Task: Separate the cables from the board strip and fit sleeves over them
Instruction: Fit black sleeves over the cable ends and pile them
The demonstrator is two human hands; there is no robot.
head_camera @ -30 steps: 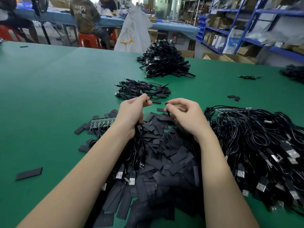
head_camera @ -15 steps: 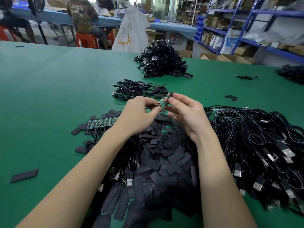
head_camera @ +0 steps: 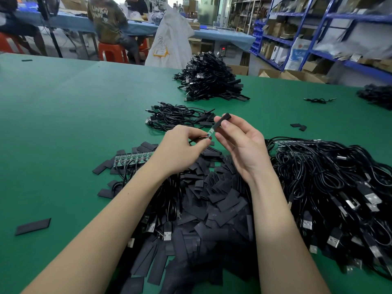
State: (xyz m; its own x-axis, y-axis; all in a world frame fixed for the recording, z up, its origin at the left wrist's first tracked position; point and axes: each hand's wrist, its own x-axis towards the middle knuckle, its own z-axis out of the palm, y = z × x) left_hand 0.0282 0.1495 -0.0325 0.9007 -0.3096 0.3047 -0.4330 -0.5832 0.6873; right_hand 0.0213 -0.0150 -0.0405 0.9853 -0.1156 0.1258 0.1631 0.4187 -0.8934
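Lifting off the pile (head_camera: 212,200) since a second ago, her left hand (head_camera: 182,145) pinched the cable's board end (head_camera: 210,132) while her right hand (head_camera: 239,143) pinched a sleeve (head_camera: 221,122) touching its tip, so fitting looked begun.

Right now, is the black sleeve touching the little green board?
Touching. In the head view the black sleeve, pinched by the right hand, has its lower end over the tip of the little green board held by the left hand.
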